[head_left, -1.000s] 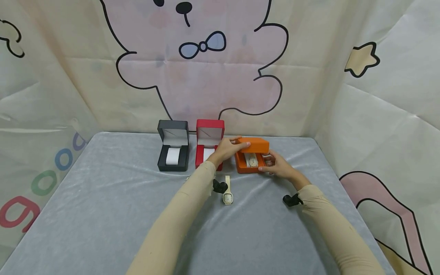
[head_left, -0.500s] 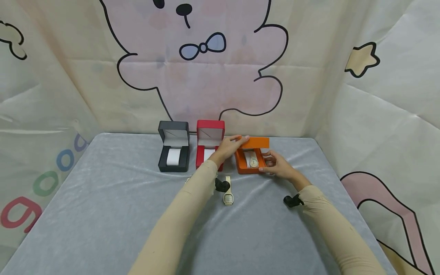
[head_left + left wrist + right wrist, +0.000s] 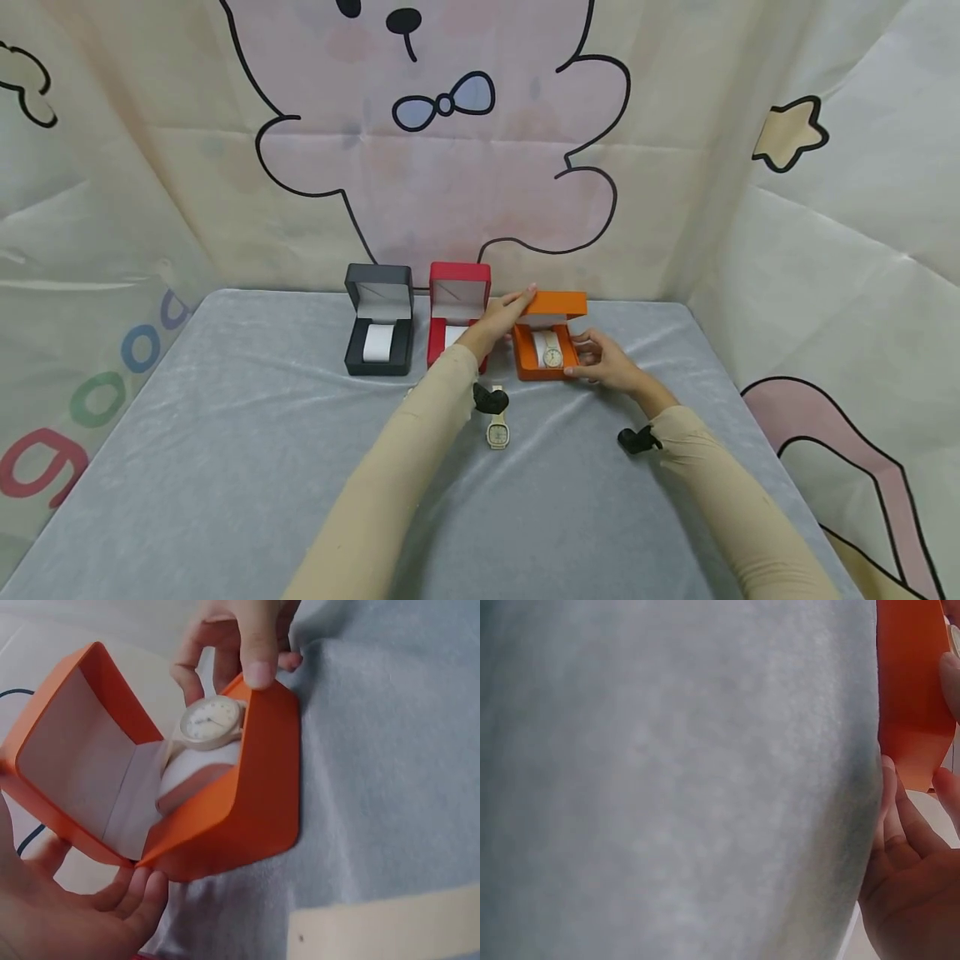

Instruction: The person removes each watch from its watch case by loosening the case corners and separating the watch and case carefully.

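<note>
An orange watch box [image 3: 543, 375] stands at the back right of the table with its lid [image 3: 561, 303] raised. In it, a watch with a pale strap [image 3: 212, 724] sits round a white cushion. My left hand [image 3: 489, 325] holds the lid at its left side; in the left wrist view several fingertips [image 3: 154, 896] touch the box near the hinge. My right hand [image 3: 611, 365] grips the box's right front corner, thumb on the front rim and fingers along the side. The right wrist view catches only part of the box [image 3: 915, 682] and both hands.
A red watch box [image 3: 460, 271] and a dark grey one [image 3: 377, 272] stand raised-lidded to the left, each with a white cushion. One pale watch [image 3: 498, 434] lies on the grey cloth table [image 3: 225, 433]; another small piece shows beside the left forearm. Printed curtains stand behind.
The orange lid has swung up and back, uncovering more of the watch and cushion. My left hand has shifted from the lid's front to its left side. My right hand stays put.
</note>
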The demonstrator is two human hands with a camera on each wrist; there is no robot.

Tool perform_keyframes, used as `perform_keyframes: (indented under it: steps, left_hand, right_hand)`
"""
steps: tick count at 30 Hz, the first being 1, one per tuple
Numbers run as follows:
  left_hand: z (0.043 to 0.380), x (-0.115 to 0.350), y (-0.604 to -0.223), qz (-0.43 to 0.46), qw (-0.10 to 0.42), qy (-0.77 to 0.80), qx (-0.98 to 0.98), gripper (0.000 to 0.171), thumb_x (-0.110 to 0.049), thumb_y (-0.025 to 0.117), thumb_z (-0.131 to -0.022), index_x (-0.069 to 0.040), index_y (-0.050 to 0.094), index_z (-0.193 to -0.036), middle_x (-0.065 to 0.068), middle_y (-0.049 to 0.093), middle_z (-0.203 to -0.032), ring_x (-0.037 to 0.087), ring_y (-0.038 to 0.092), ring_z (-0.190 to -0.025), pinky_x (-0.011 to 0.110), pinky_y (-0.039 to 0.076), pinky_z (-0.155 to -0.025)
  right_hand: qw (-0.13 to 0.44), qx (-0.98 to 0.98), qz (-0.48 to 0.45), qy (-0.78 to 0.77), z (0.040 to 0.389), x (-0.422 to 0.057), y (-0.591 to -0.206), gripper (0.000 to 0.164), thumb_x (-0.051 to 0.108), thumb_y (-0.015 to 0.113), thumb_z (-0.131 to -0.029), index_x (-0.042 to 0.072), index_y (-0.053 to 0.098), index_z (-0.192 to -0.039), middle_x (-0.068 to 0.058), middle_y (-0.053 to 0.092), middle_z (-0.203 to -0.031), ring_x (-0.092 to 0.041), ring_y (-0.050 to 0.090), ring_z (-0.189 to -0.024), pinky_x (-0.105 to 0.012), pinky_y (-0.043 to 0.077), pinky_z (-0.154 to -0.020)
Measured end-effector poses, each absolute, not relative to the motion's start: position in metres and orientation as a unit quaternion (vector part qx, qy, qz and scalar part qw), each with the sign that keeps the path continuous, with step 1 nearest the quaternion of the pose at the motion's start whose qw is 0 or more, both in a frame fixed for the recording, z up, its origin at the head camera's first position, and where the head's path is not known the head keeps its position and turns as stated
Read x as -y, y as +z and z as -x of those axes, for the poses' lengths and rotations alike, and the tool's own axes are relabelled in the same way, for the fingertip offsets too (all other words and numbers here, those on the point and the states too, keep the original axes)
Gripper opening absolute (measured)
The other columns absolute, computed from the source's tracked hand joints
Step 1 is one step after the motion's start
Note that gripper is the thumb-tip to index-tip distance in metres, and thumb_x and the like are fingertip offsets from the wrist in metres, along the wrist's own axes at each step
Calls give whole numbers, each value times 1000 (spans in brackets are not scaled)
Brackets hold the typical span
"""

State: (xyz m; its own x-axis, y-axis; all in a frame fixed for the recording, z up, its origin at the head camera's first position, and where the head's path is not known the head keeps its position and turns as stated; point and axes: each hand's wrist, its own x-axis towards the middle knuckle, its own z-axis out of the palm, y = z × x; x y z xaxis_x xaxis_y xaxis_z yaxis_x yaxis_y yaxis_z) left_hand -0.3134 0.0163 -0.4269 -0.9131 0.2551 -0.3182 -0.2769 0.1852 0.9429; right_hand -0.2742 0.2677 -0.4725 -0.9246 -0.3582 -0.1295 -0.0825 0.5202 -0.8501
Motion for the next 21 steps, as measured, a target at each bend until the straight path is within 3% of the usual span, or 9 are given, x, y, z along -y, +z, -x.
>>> perform_keyframes:
  steps: [9, 17, 21]
  left_hand:
    - [311, -20, -423, 17, 201, 640, -741, 83, -79, 39, -93, -26, 41, -156, 11, 42, -156, 33, 44, -137, 49, 46, -108]
    - [313, -11, -423, -3, 269, 645, -716, 91, -70, 61, -88, -32, 24, -162, 6, 26, -168, 29, 34, -146, 48, 37, -118]
    - [315, -8, -426, -17, 261, 639, -723, 91, -71, 59, -88, -31, 23, -162, 7, 27, -167, 29, 37, -146, 47, 39, -116]
  right_hand:
    - [139, -863, 126, -470, 274, -268, -475, 56, 9, 76, -90, -2, 44, -134, -35, 50, -143, -36, 64, -112, -24, 54, -73]
    - [153, -857, 125, -476, 272, -268, -476, 58, 13, 75, -92, -2, 42, -136, -34, 48, -146, -41, 62, -118, -29, 57, -75]
    - [155, -859, 126, -471, 273, -269, -475, 58, 14, 75, -92, -1, 42, -138, -34, 49, -145, -42, 61, -119, -29, 56, -75]
